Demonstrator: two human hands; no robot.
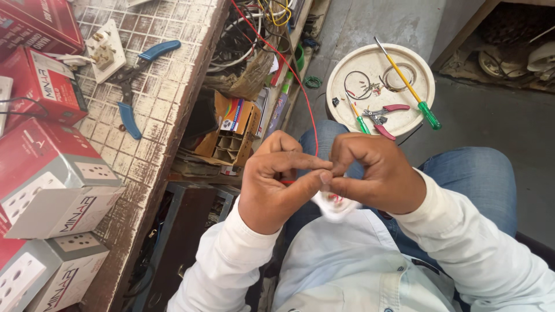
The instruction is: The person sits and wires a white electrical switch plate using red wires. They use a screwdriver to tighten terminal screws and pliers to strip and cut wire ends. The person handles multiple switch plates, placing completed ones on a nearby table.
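Where the two hands meet above the lap, a thin red wire (300,86) is pinched between the fingertips of the left hand (274,182) and the right hand (376,173), both closed on it. The wire is seen running up from the fingers toward the cluttered shelf. A small white part with red marks (334,203) is partly hidden under the hands; whether it is gripped cannot be told.

On the tiled bench (167,63) at the left, red and grey boxes (52,179) printed with socket pictures are stacked, with another red box (43,86) behind them. A white socket plate (107,49) and blue-handled pliers (136,81) lie beside them. An open orange carton (231,130) is wedged under the bench edge. A round white tray (352,66) on the floor holds a green-handled screwdriver (407,84) and red-handled pliers (381,115).
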